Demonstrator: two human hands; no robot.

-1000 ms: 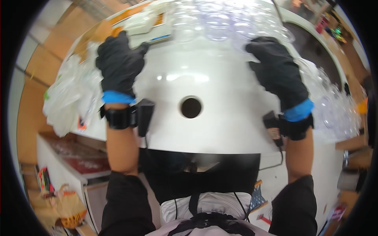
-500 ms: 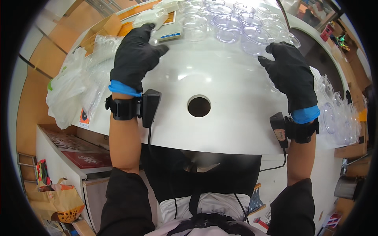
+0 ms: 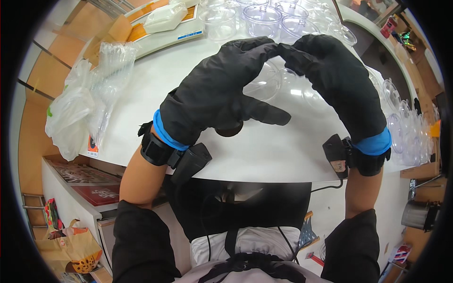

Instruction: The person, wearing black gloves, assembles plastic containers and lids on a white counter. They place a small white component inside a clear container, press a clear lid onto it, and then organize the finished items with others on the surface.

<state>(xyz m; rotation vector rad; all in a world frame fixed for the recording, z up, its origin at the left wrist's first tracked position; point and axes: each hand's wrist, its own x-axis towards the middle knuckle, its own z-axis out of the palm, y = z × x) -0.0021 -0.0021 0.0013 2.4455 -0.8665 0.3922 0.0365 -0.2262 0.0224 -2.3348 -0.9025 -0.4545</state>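
My left hand [image 3: 226, 87] wears a black glove. Its fingers stretch to the right and the thumb stands well apart. The fingertips meet or overlap those of my right hand [image 3: 335, 82], also black-gloved, with fingers curled. Between and below the two hands shows a clear round plastic container [image 3: 265, 84]. My right fingers seem to be closed on it, though the gloves hide much of the contact. My left hand partly covers a round hole [image 3: 230, 129] in the white table [image 3: 264, 160]. Several clear lidded containers [image 3: 262, 21] stand just beyond my hands.
At the left lie a white plastic bag [image 3: 71, 113] and clear air-cushion wrap [image 3: 111, 70]. A white packet [image 3: 165, 18] lies on a flat device at the back left. More clear containers [image 3: 406, 127] stand at the right. A cable [image 3: 325, 188] hangs from the right wrist unit.
My left hand has swung right and down, toward the middle, meeting my right fingers. My right fingers have moved inward, and a clear container now shows between the hands.
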